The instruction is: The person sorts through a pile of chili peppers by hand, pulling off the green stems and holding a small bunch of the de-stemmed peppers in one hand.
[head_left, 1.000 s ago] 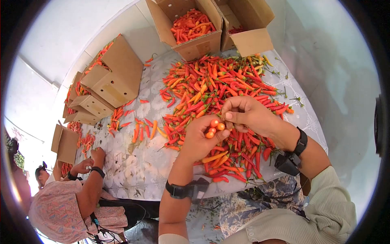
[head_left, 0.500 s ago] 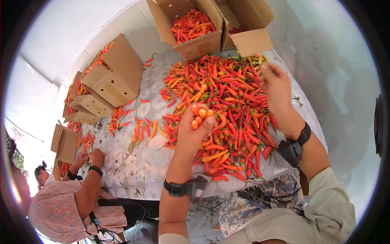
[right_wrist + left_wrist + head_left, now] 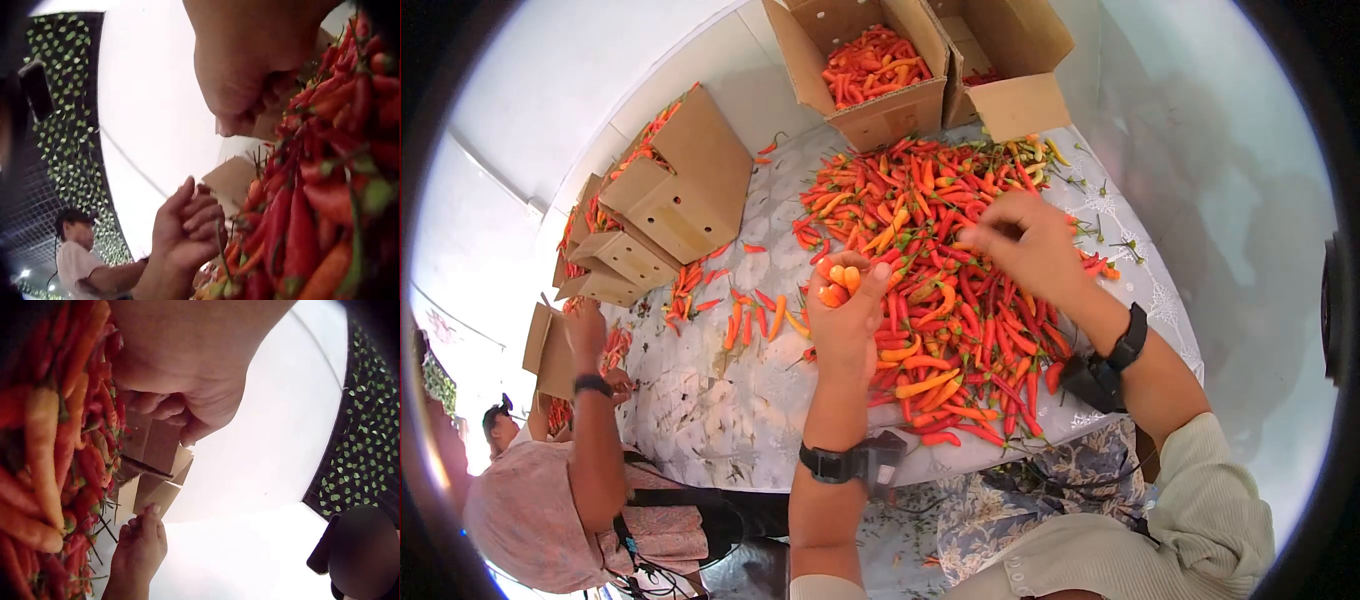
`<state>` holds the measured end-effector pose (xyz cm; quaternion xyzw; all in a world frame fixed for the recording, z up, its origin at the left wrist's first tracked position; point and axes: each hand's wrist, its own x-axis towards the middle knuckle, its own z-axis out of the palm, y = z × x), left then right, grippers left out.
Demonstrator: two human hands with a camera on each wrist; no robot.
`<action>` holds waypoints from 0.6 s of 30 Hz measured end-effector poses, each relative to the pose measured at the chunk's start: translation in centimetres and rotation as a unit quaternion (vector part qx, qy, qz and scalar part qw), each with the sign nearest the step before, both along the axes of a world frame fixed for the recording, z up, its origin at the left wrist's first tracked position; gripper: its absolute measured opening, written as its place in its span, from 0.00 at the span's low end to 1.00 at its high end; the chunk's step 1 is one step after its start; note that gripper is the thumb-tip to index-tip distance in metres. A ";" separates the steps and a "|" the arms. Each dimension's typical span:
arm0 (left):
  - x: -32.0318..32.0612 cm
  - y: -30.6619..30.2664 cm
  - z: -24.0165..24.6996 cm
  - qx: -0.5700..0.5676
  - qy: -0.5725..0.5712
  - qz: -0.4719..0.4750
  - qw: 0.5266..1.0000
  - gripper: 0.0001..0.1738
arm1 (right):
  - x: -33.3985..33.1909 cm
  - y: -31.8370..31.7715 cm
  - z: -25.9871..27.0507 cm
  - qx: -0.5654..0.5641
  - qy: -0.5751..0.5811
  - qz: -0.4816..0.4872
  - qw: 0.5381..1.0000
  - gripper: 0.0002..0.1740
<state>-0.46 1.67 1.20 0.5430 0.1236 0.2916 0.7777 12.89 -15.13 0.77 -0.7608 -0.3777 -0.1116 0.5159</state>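
Observation:
In the head view my left hand [image 3: 845, 320] grips several orange-red chillies [image 3: 835, 272], their rounded ends showing above the fingers, left of the big chilli pile [image 3: 940, 200]. My right hand [image 3: 1035, 245] is over the right part of that pile, fingers bent towards the thumb; whether anything is between the tips cannot be seen. Chillies [image 3: 44, 450] fill the left of the left wrist view, beside my left hand [image 3: 181, 381] and, lower, my right hand [image 3: 137, 550]. The right wrist view shows my right hand [image 3: 256, 69] above chillies [image 3: 300, 231], its fingers curled.
Two cardboard boxes [image 3: 890, 115] [image 3: 1025, 105] stand behind the pile. More boxes [image 3: 685, 205] with chillies line the table's left side. Loose stems [image 3: 1133, 250] lie on the patterned tablecloth [image 3: 745, 415] at right. Another person [image 3: 540, 510] works at the left.
My left hand has moved left with its chillies. My right hand left the other hand, went to the pile's far right edge, then came back over the pile. The other person's arm has risen towards the boxes.

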 end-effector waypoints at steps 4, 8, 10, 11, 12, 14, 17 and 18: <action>-0.1 0.1 0.0 0.011 0.038 -0.019 0.999 0.11 | -2.2 0.8 -0.8 -0.104 -0.127 0.081 0.983 0.16; 0.1 -0.2 -0.6 0.040 0.075 -0.049 0.995 0.13 | -2.2 0.9 -1.3 -0.123 -0.141 0.101 0.977 0.13; 0.1 -0.5 -0.6 0.049 0.087 -0.064 0.993 0.14 | -2.2 0.8 -1.1 -0.100 -0.081 0.120 0.984 0.11; 0.1 -0.6 -0.6 0.046 0.092 -0.069 0.992 0.14 | -2.4 0.8 -0.8 -0.081 -0.035 0.126 0.988 0.10; 0.2 -0.7 -0.6 0.043 0.097 -0.074 0.992 0.14 | -2.5 0.8 -0.5 -0.062 0.011 0.131 0.989 0.09; 0.3 -0.7 -0.8 0.069 0.097 -0.068 0.991 0.15 | -2.8 0.8 -0.3 0.030 0.108 0.170 0.979 0.08; 0.1 -1.3 -0.2 0.101 0.102 -0.070 0.987 0.14 | -3.4 0.7 -0.1 0.091 0.161 0.199 0.962 0.08; 0.0 -1.5 0.0 0.111 0.105 -0.072 0.986 0.14 | -3.6 0.7 -0.1 0.098 0.164 0.204 0.960 0.08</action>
